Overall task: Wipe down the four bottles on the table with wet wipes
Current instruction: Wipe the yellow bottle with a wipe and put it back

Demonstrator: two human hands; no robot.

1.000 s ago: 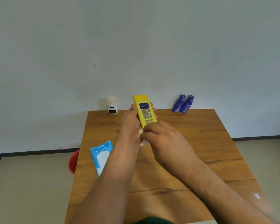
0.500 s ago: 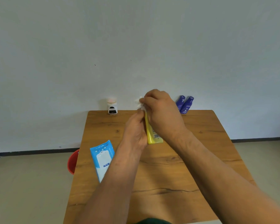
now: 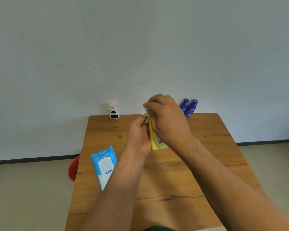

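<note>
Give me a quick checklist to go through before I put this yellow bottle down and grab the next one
1. Left hand has a firm hold on the yellow bottle: ok, it grips the lower part.
2. Wet wipe in the right hand: ok, pinched at the bottle's top end.
3. Whole yellow bottle wiped: cannot tell, the hands hide most of it.
4. Free spot on the table to set it down: ok, bare wood in front of the hands.
5. Next bottles within sight: ok, two purple bottles and a white bottle stand at the far edge.
6. Wipe pack at hand for a fresh wipe: ok, on the left.
</note>
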